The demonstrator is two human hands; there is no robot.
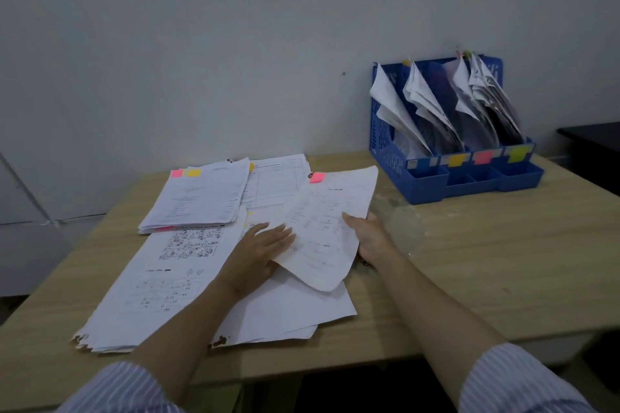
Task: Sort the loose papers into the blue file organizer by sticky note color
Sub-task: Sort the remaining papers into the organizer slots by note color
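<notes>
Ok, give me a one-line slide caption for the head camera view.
Both hands lift a pink-tagged white sheet from loose papers on the wooden desk, blue plastic file organizer behind.

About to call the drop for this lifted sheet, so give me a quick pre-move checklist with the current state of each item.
1. Sheet's note colour readable: ok. The lifted sheet carries a pink sticky note at its top corner.
2. Grip: ok. The right hand holds its right edge; the left hand supports it from beneath.
3. Single sheet only: cannot tell from this view.
4. Matching slot exists: ok. The blue file organizer has a pink label, between the yellow label and the green label.
5. Room in that slot: cannot tell; papers already fill the slots.
6. Path to the organizer: ok, bare table between.
</notes>
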